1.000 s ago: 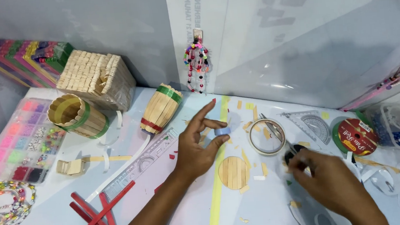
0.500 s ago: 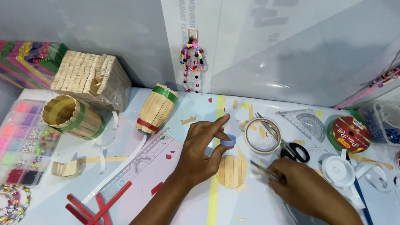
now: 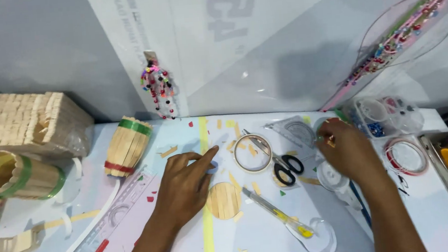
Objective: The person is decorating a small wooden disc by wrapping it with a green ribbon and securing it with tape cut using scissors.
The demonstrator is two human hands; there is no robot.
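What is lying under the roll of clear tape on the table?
Beneath the tape roll lie the scissors' blades, crossing its ring, with white table showing through. Nothing more shows under its rim.

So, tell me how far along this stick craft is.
Done: two stick barrels and a stick box stand at the left. In hand: the left hand rests flat beside a round stick disc; the right hand reaches over a small roll. Left: the disc lies flat, joined to nothing, with loose stick bits around it.
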